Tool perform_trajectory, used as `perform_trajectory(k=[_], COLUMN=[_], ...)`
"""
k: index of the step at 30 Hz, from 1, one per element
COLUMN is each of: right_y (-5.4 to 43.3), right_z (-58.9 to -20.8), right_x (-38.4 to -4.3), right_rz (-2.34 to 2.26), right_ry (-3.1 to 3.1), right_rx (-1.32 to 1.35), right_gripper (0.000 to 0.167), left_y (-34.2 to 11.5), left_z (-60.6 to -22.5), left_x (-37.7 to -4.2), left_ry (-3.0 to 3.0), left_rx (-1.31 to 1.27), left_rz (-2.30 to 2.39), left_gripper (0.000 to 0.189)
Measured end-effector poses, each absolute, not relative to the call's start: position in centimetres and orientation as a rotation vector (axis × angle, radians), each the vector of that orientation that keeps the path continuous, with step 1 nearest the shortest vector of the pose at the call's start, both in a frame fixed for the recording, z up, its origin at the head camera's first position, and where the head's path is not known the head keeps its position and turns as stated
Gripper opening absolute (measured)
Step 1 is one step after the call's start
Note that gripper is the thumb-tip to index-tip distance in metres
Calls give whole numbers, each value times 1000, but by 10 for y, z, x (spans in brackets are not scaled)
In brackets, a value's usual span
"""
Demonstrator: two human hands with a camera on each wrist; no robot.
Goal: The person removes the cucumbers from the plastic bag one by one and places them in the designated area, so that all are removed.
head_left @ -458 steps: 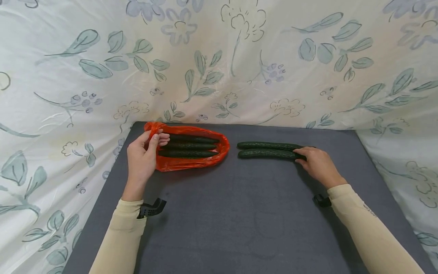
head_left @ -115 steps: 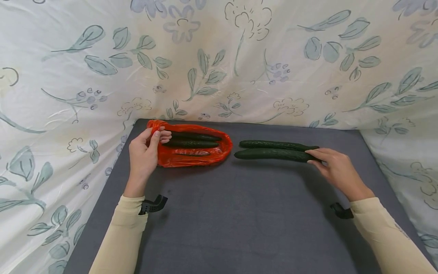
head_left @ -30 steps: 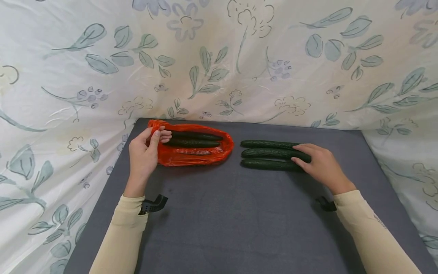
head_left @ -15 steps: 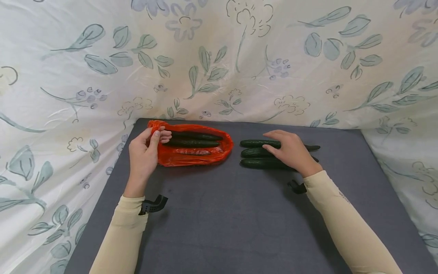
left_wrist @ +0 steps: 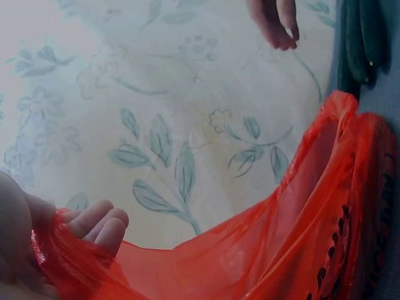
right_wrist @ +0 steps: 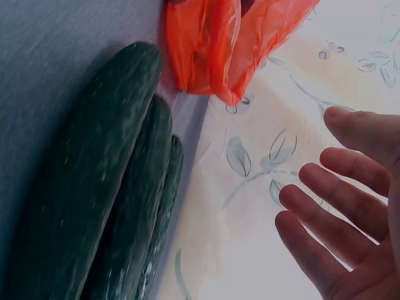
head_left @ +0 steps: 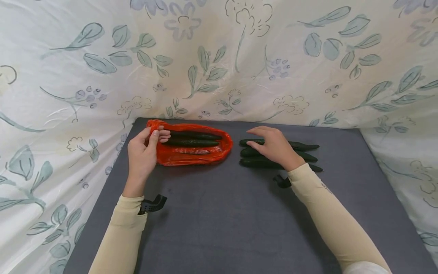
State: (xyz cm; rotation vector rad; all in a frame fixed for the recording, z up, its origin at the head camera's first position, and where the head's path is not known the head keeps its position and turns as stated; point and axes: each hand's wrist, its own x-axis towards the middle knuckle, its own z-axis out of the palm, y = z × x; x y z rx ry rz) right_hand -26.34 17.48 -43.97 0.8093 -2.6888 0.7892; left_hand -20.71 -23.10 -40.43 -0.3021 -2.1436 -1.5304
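Note:
In the head view my left hand [head_left: 142,156] pinches the gathered edge of a red plastic bag [head_left: 164,160] and lifts its mouth. Two dark green cucumbers [head_left: 195,143] lie inside; their left ends are hidden by my fingers and the bag. In front of them, a shiny dark strip [head_left: 192,151] shows in the film. Right of the bag, three cucumbers [head_left: 258,163] lie side by side on the table. My right hand [head_left: 275,147] hovers over them, holding nothing. The right wrist view shows its fingers [right_wrist: 337,187] spread, apart from the cucumbers [right_wrist: 94,156].
A dark grey table [head_left: 219,220] carries everything. Behind it and along both sides hangs a pale floral curtain [head_left: 212,61]. A black strap-like device [head_left: 152,204] sits at the left wrist, another black device [head_left: 282,181] at the right.
One cucumber has left the bag and now lies frontmost in the row on the right. My right hand has let go of the cucumber and moved left. My left hand keeps its hold.

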Motion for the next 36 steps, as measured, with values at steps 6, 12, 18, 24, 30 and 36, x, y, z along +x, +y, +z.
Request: perform_trajectory(k=[6, 12, 18, 24, 30, 36], right_y=[156, 133, 113, 92, 73, 59], right_z=[-438, -437, -442, -454, -464, -475], right_x=[-269, -278, -284, -288, -289, -289], right_rz=[812, 866, 919, 932, 959, 903], right_ry=[-2719, -2731, -2720, -2750, -2760, -2763], right_rx=[828, 896, 951, 993, 1067, 1155], right_gripper=[41, 41, 40, 39, 32, 26], left_y=[-227, -227, -226, -226, -225, -223], left_z=[-405, -406, -407, -407, -408, -408], left_x=[-209, -209, -209, -208, -208, -208], left_ry=[-2135, -2134, -2140, -2138, -2142, -2143], left_rx=[-307, -305, -306, -303, -309, -311], left_rz=[-1546, -1548, -1553, -1558, -1558, -1549], left_gripper=[27, 28, 28, 28, 29, 28])
